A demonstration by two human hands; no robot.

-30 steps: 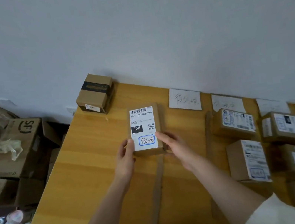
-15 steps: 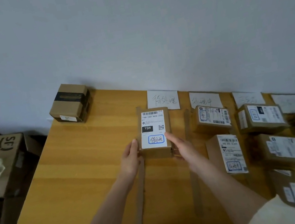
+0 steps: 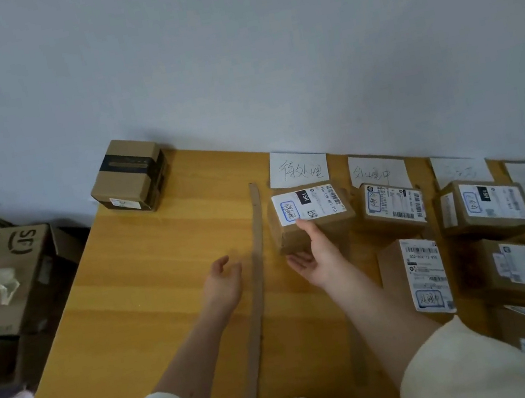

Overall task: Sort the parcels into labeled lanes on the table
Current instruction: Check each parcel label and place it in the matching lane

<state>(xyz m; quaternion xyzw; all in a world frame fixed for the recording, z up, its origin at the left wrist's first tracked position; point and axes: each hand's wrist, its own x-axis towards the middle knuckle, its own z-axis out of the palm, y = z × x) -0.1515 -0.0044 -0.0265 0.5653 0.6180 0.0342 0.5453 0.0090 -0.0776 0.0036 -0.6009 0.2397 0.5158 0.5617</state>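
Parcel (image 3: 309, 217): small brown cardboard box with a white shipping label on top, sitting flat on the table (image 3: 164, 284) at the head of the leftmost lane, just in front of the handwritten lane card (image 3: 297, 167) by the wall. A cardboard divider strip (image 3: 259, 269) runs along its left side, close but not clearly touching.

Handling, judged from looks: rigid corrugated box, probably light for its size, dry matte faces so decent friction. The label is glossier, so I'd keep fingertips off it. Corners and walls look square, not crushed. Best hold is on opposite side walls, one hand per side, or thumb on top with fingers under the near edge for a one-hand nudge. It looks stiff enough to slide along the lane without tipping.

Right hand (image 3: 316, 259): palm turned up and left, fingers (image 3: 299, 260) spread loose below the box's near face, thumb reaching up to the near top edge at the label corner. Thumb contact looks light; can't tell if it's actually pressing. Nothing pinched.

Left hand (image 3: 224, 281): left of the strip, clear of the box, hovering over bare table, fingers loosely curled and apart, holding nothing.

Both forearms reach forward from cream sleeves (image 3: 474, 372).

Black-taped box (image 3: 130, 175) sits at the table's far left corner, outside the lanes, likely unsorted. Other lanes to the right hold parcels.
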